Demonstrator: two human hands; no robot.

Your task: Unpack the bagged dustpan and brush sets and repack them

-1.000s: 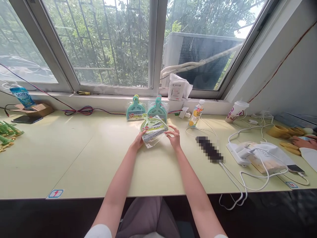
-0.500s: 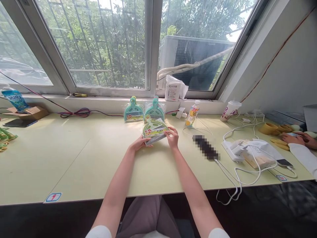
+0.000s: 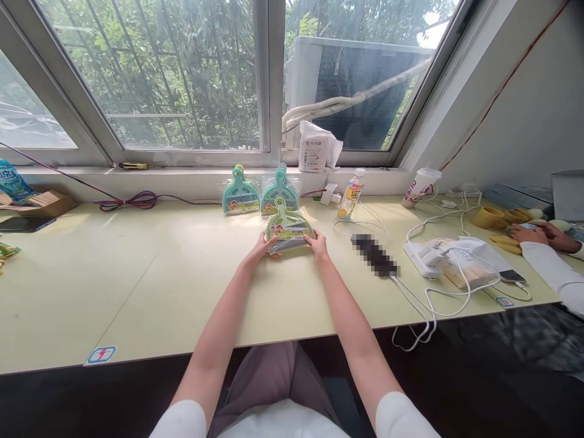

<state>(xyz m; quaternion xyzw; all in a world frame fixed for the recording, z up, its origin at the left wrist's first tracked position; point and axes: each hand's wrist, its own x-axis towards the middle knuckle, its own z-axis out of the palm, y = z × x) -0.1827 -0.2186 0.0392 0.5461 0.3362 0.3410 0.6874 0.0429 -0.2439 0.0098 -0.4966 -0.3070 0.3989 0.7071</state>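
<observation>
A light-green mini dustpan and brush set (image 3: 288,226) in clear plastic wrap is held between my two hands, handle end pointing away from me. My left hand (image 3: 262,248) grips its lower left corner, thumb on top. At the lower right edge, my right hand (image 3: 316,244) is closed on the same set. Just behind it, a stack of wrapped teal dustpan sets (image 3: 280,193) leans near the wall below the sill. Left of that stack stands another teal dustpan group (image 3: 240,196). The undersides of my fingers are hidden.
To the right are a juice bottle (image 3: 351,196), a blurred dark object (image 3: 375,255), a power strip (image 3: 422,260) with looping white cables and a paper cup (image 3: 420,187). A co-worker's hands (image 3: 542,234) are at the far right. Bundled wires (image 3: 132,201) lie at the left back.
The green dustpan set has turned from tilted to nearly straight. My right hand has shifted down to its lower right edge. The camera view has moved slightly.
</observation>
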